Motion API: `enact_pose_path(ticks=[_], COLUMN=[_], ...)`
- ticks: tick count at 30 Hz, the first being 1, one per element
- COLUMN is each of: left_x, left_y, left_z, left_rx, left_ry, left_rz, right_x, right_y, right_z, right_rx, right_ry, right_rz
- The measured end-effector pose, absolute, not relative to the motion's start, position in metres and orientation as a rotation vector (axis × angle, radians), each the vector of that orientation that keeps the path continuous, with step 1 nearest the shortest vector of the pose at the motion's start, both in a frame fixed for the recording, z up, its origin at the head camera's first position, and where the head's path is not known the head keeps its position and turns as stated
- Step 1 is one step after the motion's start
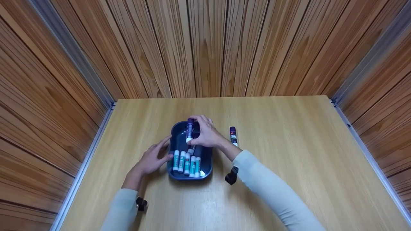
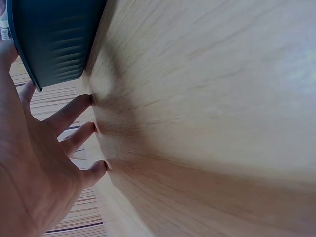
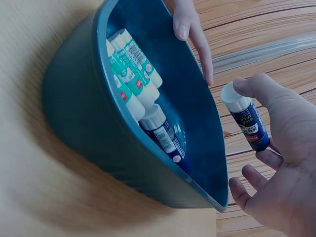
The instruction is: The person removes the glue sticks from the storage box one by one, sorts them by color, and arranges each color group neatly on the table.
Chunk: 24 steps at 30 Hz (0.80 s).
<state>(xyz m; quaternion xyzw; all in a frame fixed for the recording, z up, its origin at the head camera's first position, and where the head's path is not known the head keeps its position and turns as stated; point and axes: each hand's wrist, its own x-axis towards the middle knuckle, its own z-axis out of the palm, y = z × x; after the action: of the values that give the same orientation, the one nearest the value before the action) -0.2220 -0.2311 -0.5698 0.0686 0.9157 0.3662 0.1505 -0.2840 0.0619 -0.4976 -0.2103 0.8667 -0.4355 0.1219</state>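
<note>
A dark blue glue stick (image 3: 248, 121) with a white end is pinched lengthwise between the thumb and a finger of my right hand (image 1: 208, 133), above the far part of a dark blue-green basket (image 1: 172, 145). Several green-and-white glue sticks (image 1: 181, 162) lie side by side in the near part of the basket. Beside them in the basket lies another dark blue glue stick (image 3: 165, 137). My left hand (image 1: 154, 158) rests at the basket's left side, its thumb over the rim and its fingers spread, some fingertips on the table in the left wrist view.
One more dark blue glue stick (image 1: 233, 135) lies on the wooden table (image 1: 289, 154) right of the basket, partly hidden by my right forearm. Wood-plank walls (image 1: 208, 48) with metal corner posts enclose the table at the back and sides.
</note>
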Motion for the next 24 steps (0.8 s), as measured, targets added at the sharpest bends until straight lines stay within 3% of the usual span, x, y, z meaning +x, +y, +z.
enact_pose_path(ticks=[24], left_x=[-0.22], left_y=[-0.231], left_z=[-0.571], left_rx=[0.188], left_ry=[2.628], left_rz=[1.067], right_x=[-0.289], right_y=[0.112], right_z=[-0.503], right_rx=[-0.49], right_ry=[2.533], right_rz=[-1.311])
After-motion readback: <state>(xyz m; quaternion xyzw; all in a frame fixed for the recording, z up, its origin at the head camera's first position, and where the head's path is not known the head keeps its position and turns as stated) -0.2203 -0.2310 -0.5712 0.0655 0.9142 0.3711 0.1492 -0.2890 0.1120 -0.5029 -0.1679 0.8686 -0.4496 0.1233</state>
